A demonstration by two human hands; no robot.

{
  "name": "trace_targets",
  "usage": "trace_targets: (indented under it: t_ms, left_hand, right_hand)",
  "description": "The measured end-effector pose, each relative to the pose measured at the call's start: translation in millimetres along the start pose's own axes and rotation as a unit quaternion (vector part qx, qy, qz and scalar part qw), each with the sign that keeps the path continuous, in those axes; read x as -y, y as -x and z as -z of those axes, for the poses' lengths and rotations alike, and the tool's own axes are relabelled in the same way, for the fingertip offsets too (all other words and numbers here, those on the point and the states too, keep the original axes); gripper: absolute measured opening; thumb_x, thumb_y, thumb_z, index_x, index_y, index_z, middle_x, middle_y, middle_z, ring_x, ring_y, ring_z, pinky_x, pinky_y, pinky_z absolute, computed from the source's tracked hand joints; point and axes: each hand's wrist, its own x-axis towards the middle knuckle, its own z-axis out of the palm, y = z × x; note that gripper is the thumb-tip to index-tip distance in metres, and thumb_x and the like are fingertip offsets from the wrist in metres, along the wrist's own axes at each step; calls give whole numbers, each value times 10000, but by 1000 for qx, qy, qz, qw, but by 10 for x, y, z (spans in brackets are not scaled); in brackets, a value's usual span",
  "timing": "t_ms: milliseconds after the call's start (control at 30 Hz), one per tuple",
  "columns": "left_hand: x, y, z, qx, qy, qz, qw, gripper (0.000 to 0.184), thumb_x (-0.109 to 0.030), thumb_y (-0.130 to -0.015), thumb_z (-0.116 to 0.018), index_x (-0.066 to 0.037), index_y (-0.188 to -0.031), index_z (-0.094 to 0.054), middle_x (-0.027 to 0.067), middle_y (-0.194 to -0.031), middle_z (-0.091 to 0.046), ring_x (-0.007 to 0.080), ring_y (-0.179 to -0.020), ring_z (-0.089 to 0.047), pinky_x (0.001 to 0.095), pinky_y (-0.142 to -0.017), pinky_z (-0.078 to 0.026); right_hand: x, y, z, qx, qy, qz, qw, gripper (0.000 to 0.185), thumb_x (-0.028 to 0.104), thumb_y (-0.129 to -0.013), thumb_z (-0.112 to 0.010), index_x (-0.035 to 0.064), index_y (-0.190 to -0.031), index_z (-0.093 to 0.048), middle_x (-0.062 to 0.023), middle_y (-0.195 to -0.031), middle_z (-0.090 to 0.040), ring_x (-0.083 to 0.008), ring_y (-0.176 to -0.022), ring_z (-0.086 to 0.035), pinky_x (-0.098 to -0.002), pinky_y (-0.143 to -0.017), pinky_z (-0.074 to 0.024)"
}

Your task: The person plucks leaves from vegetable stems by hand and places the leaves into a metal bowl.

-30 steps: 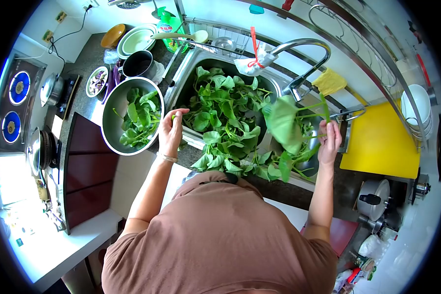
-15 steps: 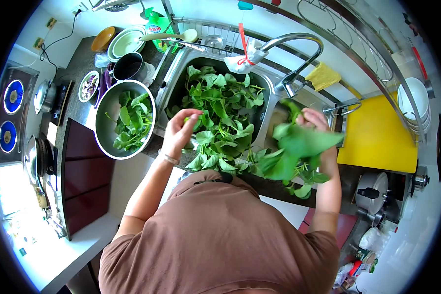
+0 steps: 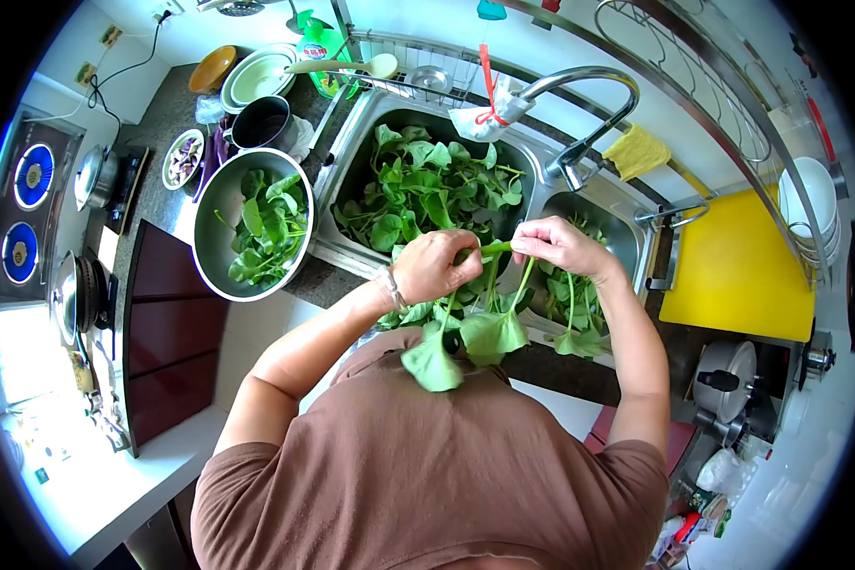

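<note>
Left hand, mine (image 3: 435,269): fingers curled round a leafy green stem (image 3: 496,249). Right hand, mine (image 3: 568,250): thumb and fingertips pinching it farther right. Stem: between both hands, before the double sink (image 3: 540,180); probably light, crisp, snappable; best held by the stalk. Hanging leaves (image 3: 494,334): likely soft, easily bruised. Outward: heaped greens (image 3: 427,180); metal bowl (image 3: 220,199), also containing greens.
</note>
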Motion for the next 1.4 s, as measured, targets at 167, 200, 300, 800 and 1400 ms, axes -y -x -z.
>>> trace_targets:
  t_ms: [167,200,300,800,1400]
  left_hand:
    - [246,-76,-239,-196,41,-8,980,211,-210,-864,-529,-25,-848,-630,126,-714,-625,272,-630,-613,392,-575,-469]
    - [370,-104,-193,-238,129,34,962,216,-213,-880,-512,-36,-844,-631,86,-699,-607,220,-605,-579,358,-551,-452]
    - [636,-31,220,-336,251,130,898,229,-214,-922,-465,-62,-854,-621,-7,-672,-543,96,-581,-466,258,-512,-392]
    - [2027,1071,1413,-371,-435,127,810,228,-164,-877,-617,-123,-1099,-648,105,-907,-530,291,-878,-539,407,-773,-445]
    - [580,252,375,-128,167,54,976,300,-242,-968,-546,-22,-1155,-627,88,-1023,-690,165,-941,-635,293,-872,-483]
  right_hand:
    - [183,18,-122,-71,2,-4,997,270,221,-967,-541,13,-812,-614,14,-720,-572,-58,-680,-472,-224,-638,-384]
    - [153,47,-140,-70,2,-4,998,270,221,-967,-541,13,-812,-614,14,-720,-572,-58,-680,-472,-224,-638,-384]
    - [-36,216,-77,-148,-1,72,986,246,217,-969,-541,19,-846,-621,61,-658,-466,-37,-596,-391,-217,-549,-312]
    - [-298,822,540,-314,-334,164,874,291,278,-978,-530,0,-942,-608,72,-631,-348,-22,-536,-281,-184,-481,-213]
    - [-100,506,315,-167,-268,3,949,322,307,-967,-540,12,-894,-645,79,-628,-422,-10,-482,-291,-180,-432,-202]
